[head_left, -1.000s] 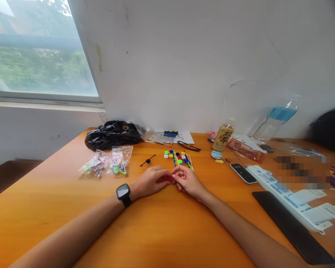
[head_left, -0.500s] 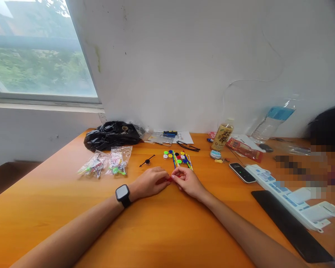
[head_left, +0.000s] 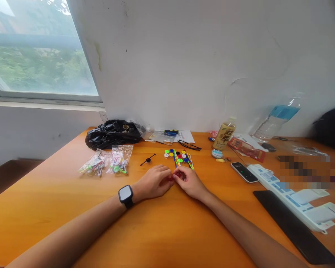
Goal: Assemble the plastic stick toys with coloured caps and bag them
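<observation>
My left hand (head_left: 154, 182) and my right hand (head_left: 191, 183) meet over the middle of the wooden table (head_left: 145, 227). Both pinch a small red plastic piece (head_left: 171, 178), mostly covered by the fingers; its exact shape is hidden. Just beyond the hands lie several small coloured round discs (head_left: 171, 155) and a bunch of thin coloured sticks (head_left: 190, 161). A black arrow-shaped pointer on a round base (head_left: 148, 160) rests beyond my left hand, apart from it. A watch (head_left: 125, 195) is on my left wrist.
Two clear bags of coloured parts (head_left: 120, 160) and a black plastic bag (head_left: 113, 134) lie to the left. A drink bottle (head_left: 225, 134), a phone-like device (head_left: 244, 172), a white power strip (head_left: 284, 197) and a black flat slab (head_left: 293, 227) occupy the right side.
The camera view has shifted slightly. My fingers have adjusted a little around the red piece, with the right fingers curling over it; both hands still hold it.
</observation>
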{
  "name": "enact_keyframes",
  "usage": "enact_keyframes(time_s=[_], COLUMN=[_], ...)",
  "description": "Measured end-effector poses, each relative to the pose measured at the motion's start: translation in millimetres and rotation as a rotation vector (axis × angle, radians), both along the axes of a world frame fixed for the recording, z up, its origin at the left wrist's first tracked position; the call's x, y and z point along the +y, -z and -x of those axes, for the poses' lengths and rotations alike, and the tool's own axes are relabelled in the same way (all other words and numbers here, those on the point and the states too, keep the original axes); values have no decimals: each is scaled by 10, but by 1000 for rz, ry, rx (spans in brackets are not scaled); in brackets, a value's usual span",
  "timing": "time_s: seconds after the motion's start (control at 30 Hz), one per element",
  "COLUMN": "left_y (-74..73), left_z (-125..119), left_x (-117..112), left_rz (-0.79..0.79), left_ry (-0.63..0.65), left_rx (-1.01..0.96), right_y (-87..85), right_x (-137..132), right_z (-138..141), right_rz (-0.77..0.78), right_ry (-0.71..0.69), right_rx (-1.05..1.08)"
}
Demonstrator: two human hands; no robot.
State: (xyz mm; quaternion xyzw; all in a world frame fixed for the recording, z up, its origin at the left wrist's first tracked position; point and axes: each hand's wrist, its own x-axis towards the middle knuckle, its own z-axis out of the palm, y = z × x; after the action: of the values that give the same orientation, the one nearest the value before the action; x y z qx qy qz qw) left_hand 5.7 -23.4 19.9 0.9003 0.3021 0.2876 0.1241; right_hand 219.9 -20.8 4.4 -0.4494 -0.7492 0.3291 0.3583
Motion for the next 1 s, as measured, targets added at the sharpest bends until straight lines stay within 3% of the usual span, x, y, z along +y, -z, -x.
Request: enact_keyframes(time_s=[0.3,0.43,0.67,0.8,1.0], left_y=[-32,-111,-168,-152,-117], left_z=[21,75,156,158,202], left_x=[-53,-93,-101,-77,8], left_rz=[-9,23,-59,-101,-120], left_ry=[-29,-42,-216,-302,-557], left_rx=[27,-38,-265,-278,-177], right_y=[-78,-165,-326,-321,-225], right_x=[-28,-16,24,59,133], right_z=[-17,-76,-180,-238,-308], right_rz=[-49,35,180,91,9], right_ry=[32,83,263,292,308], right_rx=[-18,63,370,331,227])
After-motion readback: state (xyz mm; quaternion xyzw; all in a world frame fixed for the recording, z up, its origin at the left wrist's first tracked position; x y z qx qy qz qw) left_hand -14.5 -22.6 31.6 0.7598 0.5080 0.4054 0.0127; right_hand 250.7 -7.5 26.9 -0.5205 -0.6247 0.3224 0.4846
